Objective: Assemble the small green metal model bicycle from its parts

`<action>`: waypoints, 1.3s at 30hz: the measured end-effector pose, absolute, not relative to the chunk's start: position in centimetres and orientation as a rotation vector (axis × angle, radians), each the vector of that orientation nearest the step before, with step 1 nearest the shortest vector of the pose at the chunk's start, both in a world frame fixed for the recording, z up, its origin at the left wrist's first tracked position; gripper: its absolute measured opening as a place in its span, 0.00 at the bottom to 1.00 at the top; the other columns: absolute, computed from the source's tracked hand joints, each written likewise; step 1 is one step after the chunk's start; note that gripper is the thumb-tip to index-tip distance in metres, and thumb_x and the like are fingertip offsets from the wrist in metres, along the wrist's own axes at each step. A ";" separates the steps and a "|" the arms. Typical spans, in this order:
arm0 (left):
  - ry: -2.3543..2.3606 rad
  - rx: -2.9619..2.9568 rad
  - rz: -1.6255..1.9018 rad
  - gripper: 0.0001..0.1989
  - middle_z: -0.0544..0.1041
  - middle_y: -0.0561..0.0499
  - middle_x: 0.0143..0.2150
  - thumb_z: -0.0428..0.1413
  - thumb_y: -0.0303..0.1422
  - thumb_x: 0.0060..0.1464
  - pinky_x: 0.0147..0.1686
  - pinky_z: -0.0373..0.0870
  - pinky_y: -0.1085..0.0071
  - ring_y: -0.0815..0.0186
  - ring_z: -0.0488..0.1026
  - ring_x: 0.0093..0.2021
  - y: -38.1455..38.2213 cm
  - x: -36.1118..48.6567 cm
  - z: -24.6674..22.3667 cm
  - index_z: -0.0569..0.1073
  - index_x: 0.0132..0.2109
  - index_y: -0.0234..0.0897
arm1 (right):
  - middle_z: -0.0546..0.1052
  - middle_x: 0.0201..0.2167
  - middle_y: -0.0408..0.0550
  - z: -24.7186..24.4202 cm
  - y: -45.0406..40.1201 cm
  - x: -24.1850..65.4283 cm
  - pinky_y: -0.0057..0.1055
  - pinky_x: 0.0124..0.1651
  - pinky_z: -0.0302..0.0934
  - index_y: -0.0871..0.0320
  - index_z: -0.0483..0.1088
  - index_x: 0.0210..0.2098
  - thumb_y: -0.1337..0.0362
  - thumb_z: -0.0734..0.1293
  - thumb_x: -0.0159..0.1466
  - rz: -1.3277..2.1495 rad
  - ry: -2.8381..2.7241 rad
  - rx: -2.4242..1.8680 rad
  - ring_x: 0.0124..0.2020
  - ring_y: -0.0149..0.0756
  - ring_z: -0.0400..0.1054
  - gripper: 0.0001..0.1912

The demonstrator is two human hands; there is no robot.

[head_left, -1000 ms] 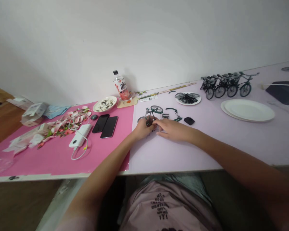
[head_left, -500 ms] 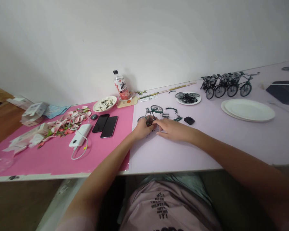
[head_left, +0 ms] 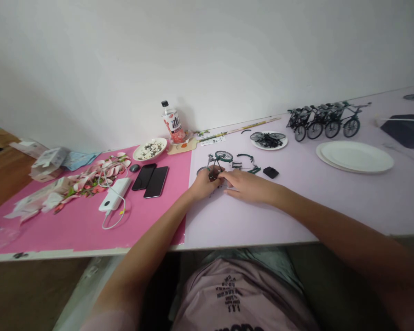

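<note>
A small dark green model bicycle, with two spoked wheels showing, is between my hands on the pale part of the table. My left hand is closed on its frame from the left. From the right, the fingertips of my right hand pinch at the same spot; my fingers cover whatever small part is there. Just beyond my right hand lie a curved green piece, more green parts and a black block.
Model bicycles stand in a row at the back right, behind stacked white plates. A plate of black parts is nearer the middle. Leftward are a bottle, a bowl, two phones, a power bank and petals.
</note>
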State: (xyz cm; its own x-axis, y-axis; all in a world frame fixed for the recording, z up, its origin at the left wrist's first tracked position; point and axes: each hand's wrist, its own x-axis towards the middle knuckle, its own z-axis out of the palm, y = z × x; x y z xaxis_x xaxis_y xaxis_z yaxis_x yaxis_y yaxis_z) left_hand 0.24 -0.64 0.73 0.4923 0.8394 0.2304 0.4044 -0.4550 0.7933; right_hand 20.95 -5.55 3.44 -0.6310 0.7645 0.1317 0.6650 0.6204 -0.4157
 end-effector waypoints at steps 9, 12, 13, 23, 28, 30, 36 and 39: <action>1.010 2.065 0.826 0.12 0.81 0.46 0.44 0.57 0.27 0.53 0.45 0.74 0.68 0.63 0.78 0.42 -0.4 0.1 0.4 0.76 0.45 0.34 | 0.78 0.48 0.59 3.2 -5.4 21.0 0.41 0.50 0.63 0.58 0.69 0.58 0.63 0.68 0.70 0.469 -2.538 -1.150 0.50 0.50 0.72 0.18; 1.015 2.065 0.824 0.12 0.81 0.47 0.44 0.57 0.27 0.53 0.46 0.75 0.67 0.63 0.78 0.42 -0.5 0.1 0.5 0.77 0.45 0.35 | 0.78 0.48 0.59 3.2 -5.4 21.0 0.42 0.50 0.64 0.58 0.69 0.58 0.62 0.68 0.70 0.479 -2.538 -1.142 0.50 0.51 0.72 0.18; 1.017 2.066 0.826 0.12 0.81 0.47 0.44 0.57 0.27 0.53 0.46 0.75 0.67 0.63 0.78 0.42 -0.6 0.2 0.5 0.77 0.45 0.35 | 0.78 0.49 0.60 3.3 -5.4 21.0 0.43 0.50 0.64 0.59 0.69 0.58 0.62 0.67 0.70 0.480 -2.546 -1.146 0.50 0.52 0.72 0.18; 1.021 2.058 0.835 0.12 0.81 0.46 0.44 0.57 0.28 0.52 0.45 0.75 0.68 0.63 0.78 0.43 -0.6 0.2 0.4 0.77 0.45 0.34 | 0.78 0.50 0.58 3.3 -5.4 21.0 0.42 0.51 0.64 0.57 0.69 0.59 0.62 0.67 0.70 0.489 -2.536 -1.165 0.51 0.51 0.72 0.18; 1.012 2.060 0.824 0.12 0.81 0.46 0.44 0.57 0.27 0.53 0.45 0.74 0.69 0.63 0.78 0.42 -0.6 0.2 0.5 0.77 0.45 0.34 | 0.78 0.48 0.58 3.4 -5.4 21.1 0.41 0.49 0.64 0.58 0.69 0.59 0.62 0.67 0.70 0.508 -2.533 -1.174 0.48 0.50 0.73 0.19; 1.021 2.057 0.823 0.12 0.81 0.46 0.44 0.57 0.27 0.53 0.44 0.74 0.69 0.64 0.78 0.42 -0.6 0.3 0.6 0.77 0.46 0.34 | 0.78 0.48 0.59 3.3 -5.4 21.1 0.41 0.49 0.64 0.58 0.69 0.59 0.62 0.67 0.70 0.503 -2.533 -1.166 0.49 0.50 0.73 0.19; 1.022 2.052 0.828 0.12 0.82 0.46 0.45 0.57 0.27 0.53 0.45 0.74 0.69 0.64 0.78 0.43 -0.7 0.3 0.6 0.77 0.45 0.35 | 0.78 0.48 0.57 3.1 -5.3 21.2 0.40 0.49 0.64 0.56 0.69 0.59 0.61 0.67 0.70 0.495 -2.527 -1.153 0.49 0.49 0.73 0.18; 1.020 2.058 0.826 0.12 0.82 0.46 0.45 0.57 0.27 0.53 0.45 0.74 0.69 0.64 0.78 0.43 -0.6 0.3 0.5 0.77 0.45 0.35 | 0.78 0.48 0.57 3.2 -5.3 21.2 0.40 0.48 0.64 0.57 0.69 0.58 0.61 0.67 0.70 0.517 -2.518 -1.169 0.47 0.49 0.73 0.18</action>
